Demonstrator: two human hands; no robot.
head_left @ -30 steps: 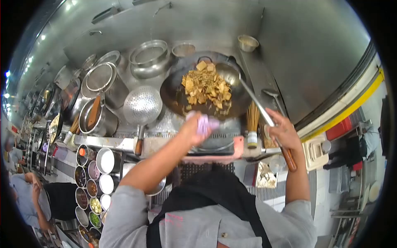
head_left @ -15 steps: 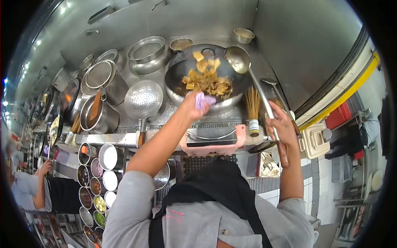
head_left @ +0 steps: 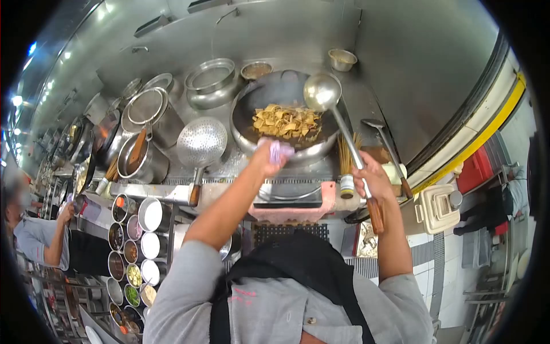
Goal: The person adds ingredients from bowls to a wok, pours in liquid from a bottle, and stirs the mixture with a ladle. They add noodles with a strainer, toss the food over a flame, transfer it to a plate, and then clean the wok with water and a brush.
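At the near edge of the wok [head_left: 242, 121], my left hand [head_left: 268, 159] is closed around a folded purple cloth [head_left: 280, 150], gripping the rim through it. Brown and yellowish sliced food [head_left: 286, 121] lies heaped in the bottom of the wok. My right hand [head_left: 373, 176] is wrapped around the long handle of a steel ladle [head_left: 322, 92], near its wooden end. The ladle's bowl hangs over the right side of the wok, apart from the food. Bamboo sticks bound as a wok brush [head_left: 346, 172] stand just left of my right hand.
A perforated skimmer [head_left: 201, 142] lies left of the wok, beside steel pots [head_left: 153, 166]. A spatula [head_left: 385, 137] rests on the right. Ingredient tins [head_left: 151, 245] stand at lower left, near a co-worker [head_left: 46, 241]. A beige container [head_left: 438, 206] stands at right.
The food was in the air above the wok and now lies settled in it. The ladle's bowl has shifted slightly left and down in view. Both hands keep their holds.
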